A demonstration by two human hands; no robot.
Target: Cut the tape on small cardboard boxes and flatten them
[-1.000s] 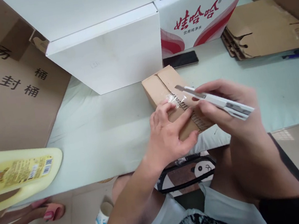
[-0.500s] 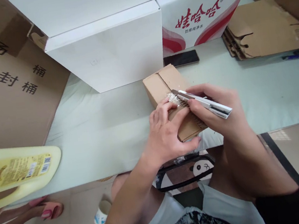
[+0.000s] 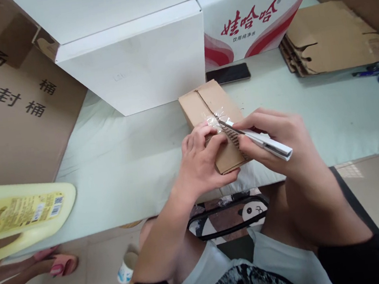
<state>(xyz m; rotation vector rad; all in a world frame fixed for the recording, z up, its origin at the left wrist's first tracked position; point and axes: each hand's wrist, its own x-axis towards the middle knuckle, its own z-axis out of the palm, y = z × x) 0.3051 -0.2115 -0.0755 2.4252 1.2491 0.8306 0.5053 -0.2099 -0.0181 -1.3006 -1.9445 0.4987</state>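
Note:
A small brown cardboard box [image 3: 193,105] rests on the table, with a seam along its top and clear tape [image 3: 213,119] wrinkled across the middle of that seam. My left hand [image 3: 199,161] grips the near left part of the box, fingers bent over its top and thumb at the near end. In my right hand [image 3: 272,135] is a white utility knife [image 3: 266,144], held between thumb and fingers. Its dark blade points into the seam beside the tape. The torn cardboard edge shows ridges near the blade.
White boxes [image 3: 138,69] and a red-and-white water carton [image 3: 250,22] stand behind, with a phone [image 3: 228,74] before them. Flattened cardboard [image 3: 336,38] lies right. A yellow jug [image 3: 27,214] is at left. Below, a paper cup [image 3: 127,266] and another person's foot [image 3: 64,264] show.
The knife blade has shifted slightly down along the seam, toward me. My left fingers have drawn back a little to the left, uncovering more of the box top and the ridged edge.

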